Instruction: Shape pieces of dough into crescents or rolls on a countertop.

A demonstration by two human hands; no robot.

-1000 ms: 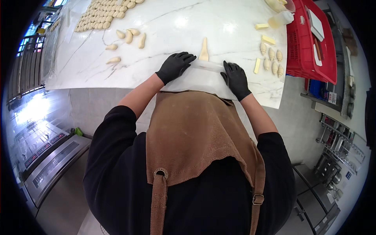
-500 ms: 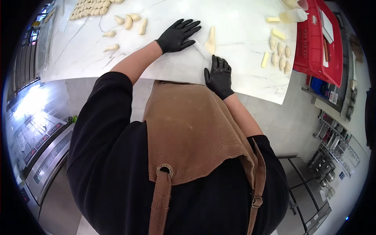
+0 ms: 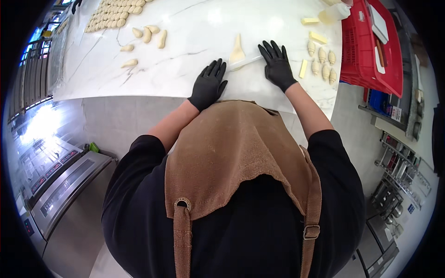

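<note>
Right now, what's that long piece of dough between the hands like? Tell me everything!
The piece of dough is pale cream and looks smooth. It's a long wedge, its narrow tip pointing away from the person, wider at the near end. It lies on the white, grey-veined table. A clear rod slants across its wide end and seems to touch it, so that edge is unclear. The black-gloved left hand and right hand are on either side; neither seems to touch it.

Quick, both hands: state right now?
Left black-gloved hand: open, fingers extended, by one end of a clear straight rod.
Right black-gloved hand: open, fingers spread, at the rod's other end.
</note>
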